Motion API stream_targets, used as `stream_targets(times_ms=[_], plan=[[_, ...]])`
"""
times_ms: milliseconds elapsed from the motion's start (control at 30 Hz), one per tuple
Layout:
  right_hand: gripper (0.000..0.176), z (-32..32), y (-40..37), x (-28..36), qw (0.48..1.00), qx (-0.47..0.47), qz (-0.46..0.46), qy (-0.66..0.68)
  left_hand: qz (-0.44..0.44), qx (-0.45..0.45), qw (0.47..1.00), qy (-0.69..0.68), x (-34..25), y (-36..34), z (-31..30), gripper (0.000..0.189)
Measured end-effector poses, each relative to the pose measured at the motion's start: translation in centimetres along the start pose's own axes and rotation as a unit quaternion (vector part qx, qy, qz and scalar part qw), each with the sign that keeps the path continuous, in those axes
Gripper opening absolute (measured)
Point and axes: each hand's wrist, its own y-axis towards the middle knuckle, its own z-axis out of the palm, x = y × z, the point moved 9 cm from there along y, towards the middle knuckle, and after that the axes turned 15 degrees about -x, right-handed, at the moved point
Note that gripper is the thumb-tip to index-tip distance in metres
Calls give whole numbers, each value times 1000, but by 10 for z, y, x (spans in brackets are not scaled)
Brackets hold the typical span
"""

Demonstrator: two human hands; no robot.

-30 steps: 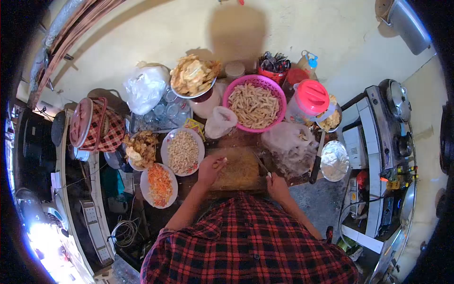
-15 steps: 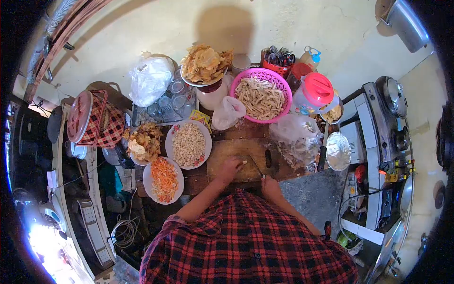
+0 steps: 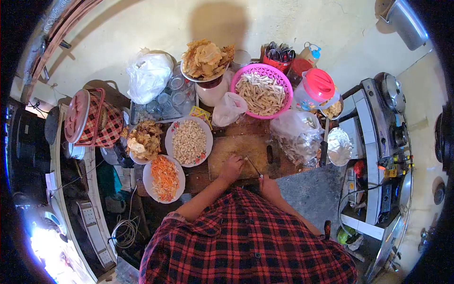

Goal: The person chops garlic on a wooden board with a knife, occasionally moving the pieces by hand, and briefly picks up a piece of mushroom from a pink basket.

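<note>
On the wooden cutting board [image 3: 227,144], my left hand [image 3: 232,168] is closed around something small and pale near its fingertips, too small to name. My right hand [image 3: 270,185] grips a knife [image 3: 253,166], whose blade points up and left, its tip close to my left fingers. A plate of small pale cubes [image 3: 188,142] lies left of the board. Beyond the board, a pink basket [image 3: 288,90] holds pale strips. Right of the board is a clear plastic bag [image 3: 295,135] with pale pieces inside.
A plate of orange shreds [image 3: 164,179] is at the front left, beside fried food [image 3: 144,139]. A tray of glasses [image 3: 165,113] and a white bag [image 3: 150,78] stand behind. On the right are a foil-like bowl [image 3: 339,146], a red-lidded jug [image 3: 318,85] and a stove [image 3: 378,118].
The knife blade has shifted slightly, and its tip is nearer my left fingertips. My left hand has turned a little. The whole view has shifted slightly.
</note>
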Motion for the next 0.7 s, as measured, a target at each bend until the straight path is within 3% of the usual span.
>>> stream_targets(times_ms=[167,233,700], plan=[[33,-1,-2,1,998,35,26,-44,6,-15,1000,-20,4,-3,0,16],[33,-1,-3,3,997,47,40,-43,-17,24,999,-20,4,-1,2,15],[31,4,-7,7,999,24,19,-29,-5,1,1000,-31,-3,3,-10,15]])
